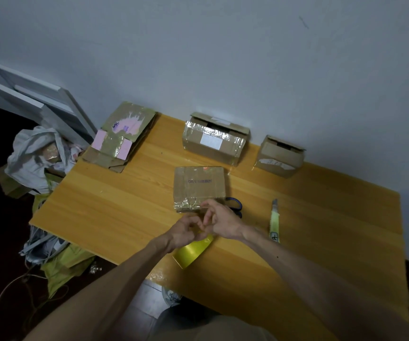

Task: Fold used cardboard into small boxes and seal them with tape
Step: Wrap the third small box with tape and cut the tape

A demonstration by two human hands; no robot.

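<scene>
small box at table centre, both hands closed up over the tape roll just in front of it.

the small box lies flat on the table, printed broad face up, its long axis running left to right and its glossy taped side facing you. judged light, hollow and crushable, with old film making the faces slick; take hold across the short ends near the corners, not on the middle of the top panel. your left hand curls over the yellow tape roll and appears to grip it. your right hand has its fingers bent and meeting the left hand's; whether a tape end sits between them cannot be told. scissors lie partly hidden behind the right hand, and a utility knife lies further right.
</scene>
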